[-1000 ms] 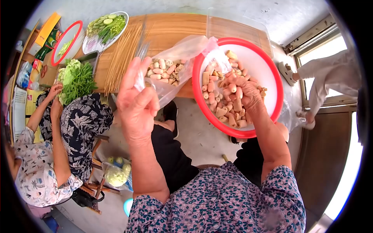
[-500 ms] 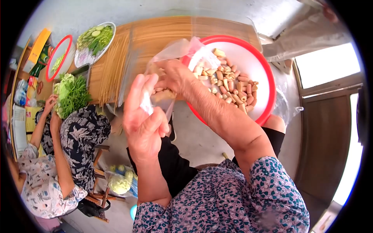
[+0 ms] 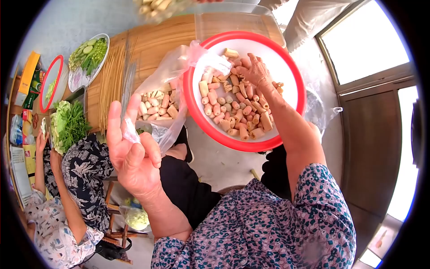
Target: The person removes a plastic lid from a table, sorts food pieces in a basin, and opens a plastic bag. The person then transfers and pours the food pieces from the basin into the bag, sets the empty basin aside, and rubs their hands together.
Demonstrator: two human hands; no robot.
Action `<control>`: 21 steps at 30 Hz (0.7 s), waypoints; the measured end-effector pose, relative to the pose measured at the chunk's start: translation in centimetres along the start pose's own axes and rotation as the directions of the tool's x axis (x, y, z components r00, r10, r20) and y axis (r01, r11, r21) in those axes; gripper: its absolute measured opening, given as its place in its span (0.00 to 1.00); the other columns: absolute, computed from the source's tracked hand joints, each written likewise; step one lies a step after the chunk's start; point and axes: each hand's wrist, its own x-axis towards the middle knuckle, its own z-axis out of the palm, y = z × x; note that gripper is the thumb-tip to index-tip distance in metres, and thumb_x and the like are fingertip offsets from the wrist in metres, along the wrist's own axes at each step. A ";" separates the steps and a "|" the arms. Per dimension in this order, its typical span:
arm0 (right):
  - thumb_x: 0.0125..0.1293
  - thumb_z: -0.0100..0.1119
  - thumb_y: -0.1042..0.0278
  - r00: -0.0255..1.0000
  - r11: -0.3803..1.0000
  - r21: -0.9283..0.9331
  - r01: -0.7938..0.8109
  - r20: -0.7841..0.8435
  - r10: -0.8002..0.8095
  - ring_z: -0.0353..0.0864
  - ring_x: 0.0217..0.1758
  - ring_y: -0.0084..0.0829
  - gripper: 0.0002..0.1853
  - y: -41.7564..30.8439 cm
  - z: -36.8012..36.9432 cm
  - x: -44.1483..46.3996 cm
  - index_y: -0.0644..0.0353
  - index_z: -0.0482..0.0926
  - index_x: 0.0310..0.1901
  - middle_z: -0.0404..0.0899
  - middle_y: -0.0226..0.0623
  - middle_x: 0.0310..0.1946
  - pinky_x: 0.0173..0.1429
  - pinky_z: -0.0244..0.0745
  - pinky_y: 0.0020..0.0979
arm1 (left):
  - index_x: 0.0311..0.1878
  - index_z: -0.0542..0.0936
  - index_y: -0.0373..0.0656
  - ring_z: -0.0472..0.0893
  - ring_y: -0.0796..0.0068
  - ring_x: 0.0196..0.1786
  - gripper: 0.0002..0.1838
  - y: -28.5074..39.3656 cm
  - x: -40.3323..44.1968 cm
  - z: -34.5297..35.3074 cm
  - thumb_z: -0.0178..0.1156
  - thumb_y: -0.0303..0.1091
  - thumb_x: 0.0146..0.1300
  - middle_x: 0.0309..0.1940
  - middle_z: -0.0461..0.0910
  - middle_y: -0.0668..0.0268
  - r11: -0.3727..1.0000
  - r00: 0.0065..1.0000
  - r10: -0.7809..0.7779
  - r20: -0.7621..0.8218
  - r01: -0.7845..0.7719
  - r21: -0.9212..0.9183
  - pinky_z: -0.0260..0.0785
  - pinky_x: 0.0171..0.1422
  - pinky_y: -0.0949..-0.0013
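Observation:
My right hand [image 3: 255, 71] is inside the white basin with a red rim [image 3: 295, 107], at its far side. Its fingers are apart and touch short pink and tan sausage-like pieces [image 3: 242, 105], which lie loose in the basin. My left hand [image 3: 134, 159] is raised left of the basin, palm turned up. Two of its fingers stretch out and the others bend, with a white wrapping [image 3: 131, 131] on one finger. Just beyond it, a clear plastic bag [image 3: 172, 60] holds more such pieces [image 3: 156, 105] and leans against the basin.
Thin wooden skewers [image 3: 112, 80] lie on the wooden table [image 3: 163, 33], near an oval plate of sliced vegetables [image 3: 92, 51]. At left, a co-worker's hands [image 3: 54, 157] are by leafy greens [image 3: 74, 125]. More pieces [image 3: 154, 8] appear at the top edge, blurred.
My right hand has moved from the plastic bag into the basin. My left hand has drawn back left, away from the bag. More pieces have come into view at the top.

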 end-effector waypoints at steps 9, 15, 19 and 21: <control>0.43 0.66 0.36 0.914 0.949 -0.298 0.103 0.405 0.028 0.69 0.59 0.47 0.43 -5.4 1.2 -5.2 0.54 0.66 0.58 0.70 0.49 0.52 0.61 0.62 0.48 | 0.69 0.52 0.30 0.71 0.82 0.17 0.40 -0.1 0.5 0.8 0.61 0.30 0.56 0.63 0.58 0.34 1.000 0.999 -0.018 -0.041 0.018 -0.009 0.61 0.20 0.84; 0.43 0.68 0.51 0.876 0.990 -0.093 0.106 0.481 -0.048 0.78 0.50 0.38 0.28 -5.5 2.4 -5.9 0.49 0.73 0.47 0.79 0.38 0.42 0.54 0.69 0.45 | 0.69 0.51 0.33 0.67 0.83 0.18 0.37 -0.4 0.6 0.4 0.56 0.28 0.60 0.65 0.54 0.33 1.000 1.000 -0.005 0.020 0.005 0.008 0.61 0.21 0.84; 0.45 0.65 0.63 0.832 0.973 0.131 0.189 0.505 -0.229 0.78 0.27 0.31 0.18 -6.3 2.3 -7.3 0.60 0.77 0.39 0.77 0.40 0.24 0.33 0.76 0.29 | 0.69 0.53 0.33 0.67 0.83 0.18 0.36 -0.3 0.8 0.2 0.56 0.28 0.59 0.64 0.56 0.34 1.000 1.000 -0.017 -0.001 0.017 -0.012 0.60 0.21 0.84; 0.48 0.63 0.68 0.687 0.873 0.262 -0.411 0.718 0.109 0.73 0.19 0.23 0.14 -6.9 1.3 -7.8 0.58 0.76 0.38 0.75 0.32 0.21 0.19 0.68 0.25 | 0.69 0.54 0.33 0.67 0.83 0.17 0.36 -0.3 0.8 0.3 0.56 0.27 0.59 0.64 0.56 0.34 1.000 1.000 -0.016 -0.006 0.016 -0.021 0.60 0.21 0.84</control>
